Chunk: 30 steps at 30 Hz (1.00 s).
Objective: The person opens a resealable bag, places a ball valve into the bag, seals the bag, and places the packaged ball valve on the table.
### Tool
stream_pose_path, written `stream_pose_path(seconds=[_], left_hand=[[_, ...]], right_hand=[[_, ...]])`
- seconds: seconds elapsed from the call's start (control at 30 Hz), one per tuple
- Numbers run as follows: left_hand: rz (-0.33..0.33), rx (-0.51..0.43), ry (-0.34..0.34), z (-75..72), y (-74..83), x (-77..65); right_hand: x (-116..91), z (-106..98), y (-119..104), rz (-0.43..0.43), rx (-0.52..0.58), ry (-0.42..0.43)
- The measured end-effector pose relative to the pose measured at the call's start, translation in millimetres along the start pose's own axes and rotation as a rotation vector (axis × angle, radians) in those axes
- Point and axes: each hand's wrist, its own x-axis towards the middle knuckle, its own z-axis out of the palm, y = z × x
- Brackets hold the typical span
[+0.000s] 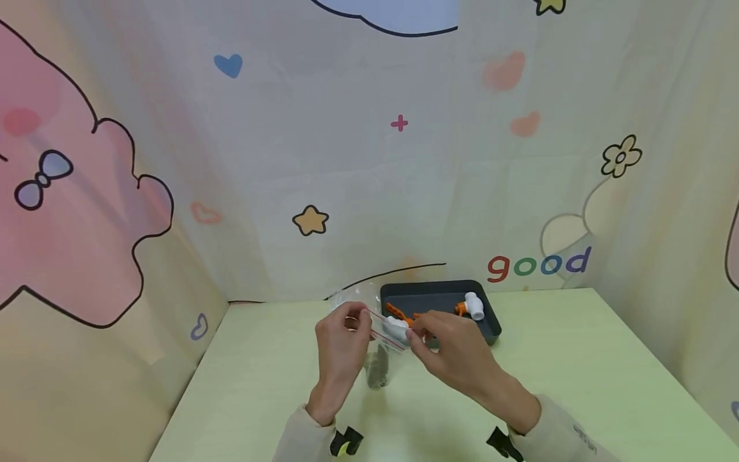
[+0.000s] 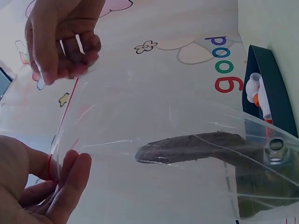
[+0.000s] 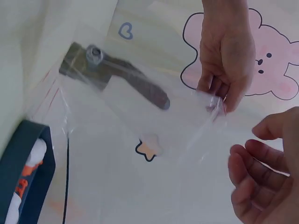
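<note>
My left hand (image 1: pixel 343 350) pinches the red zip edge of a clear plastic zip bag (image 2: pixel 112 116) between thumb and fingers. Inside hangs a dark metal piece (image 2: pixel 196 144) with a curved handle-like arm, a hex nut and a flat olive plate. Its exact kind is unclear. By the far end of the zip strip is my right hand (image 1: pixel 453 343), its fingers loosely bent. In the right wrist view, the right hand's thumb and fingers (image 3: pixel 240 170) show nothing between them, and the bag lies just beside them.
Behind the hands stands a dark grey tray (image 1: pixel 491 327) with white and orange plastic parts (image 1: pixel 475 307) in it. Another clear bag (image 3: pixel 49 105) with red lines lies beside the tray. A printed curtain (image 1: pixel 358 154) rises behind the pale table (image 1: pixel 248 385).
</note>
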Motion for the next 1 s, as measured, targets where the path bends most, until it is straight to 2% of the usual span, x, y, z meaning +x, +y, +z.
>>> stream_pose_path(seconds=[0.07,0.13,0.37,0.5,0.73,1.0], left_hand=[[-0.020,-0.021,0.009,-0.5,-1.1,-0.8],[-0.035,-0.044,0.014,-0.8,-1.5,-1.3],[-0.063,-0.106,0.029,0.6,1.5,-1.9],[-0.091,-0.129,0.024,3.1,2.6,-4.0],[-0.097,-0.159,0.012,3.2,2.5,-7.7],[-0.115,-0.153,-0.014,-1.7,4.8,-6.7]], right_hand=[[-5.9,2.9,-3.8,0.012,-0.005,0.062],[-11.3,7.3,-7.1,0.049,-0.018,0.080],[-19.7,26.0,-11.6,0.302,-0.054,-0.046],[-19.5,32.7,-10.1,0.356,-0.035,-0.058],[-16.4,36.6,-9.6,0.331,0.022,-0.065],[-12.1,28.6,-4.3,0.202,0.004,-0.011]])
